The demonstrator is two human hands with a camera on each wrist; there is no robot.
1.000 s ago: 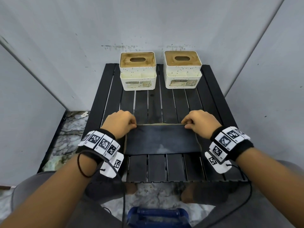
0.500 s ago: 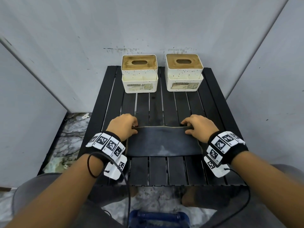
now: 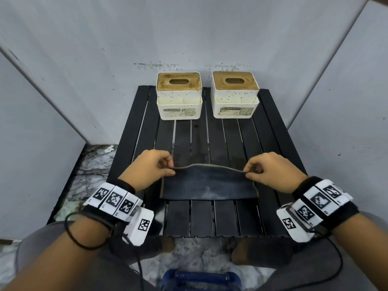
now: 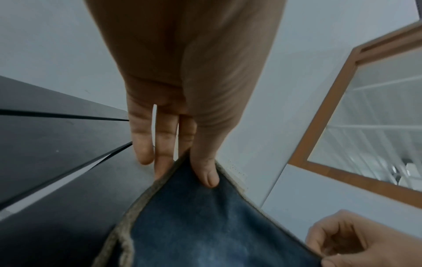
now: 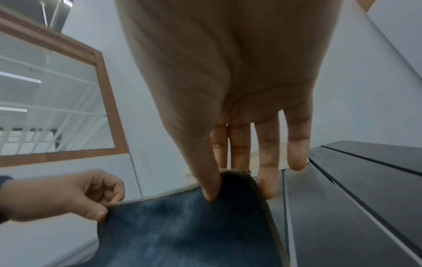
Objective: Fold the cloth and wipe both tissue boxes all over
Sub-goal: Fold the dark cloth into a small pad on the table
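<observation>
A dark blue cloth [image 3: 207, 185] with a tan hem lies folded on the near half of the black slatted table [image 3: 210, 143]. My left hand [image 3: 168, 171] pinches its far left corner between thumb and fingers, and my right hand [image 3: 247, 172] pinches the far right corner. The far edge is lifted off the table and sags between the hands. The wrist views show each thumb on top of the cloth [image 4: 205, 225] [image 5: 182, 231]. Two cream speckled tissue boxes, the left box [image 3: 179, 95] and the right box [image 3: 235, 94], stand side by side at the table's far end.
Grey walls close in behind and on both sides of the table. Bare slats lie between the cloth and the boxes. A blue object [image 3: 199, 280] sits on the marble floor between my knees, below the table's near edge.
Both hands have raised the cloth's far edge off the table; a second ago it lay flat under the fingers. The boxes have not moved.
</observation>
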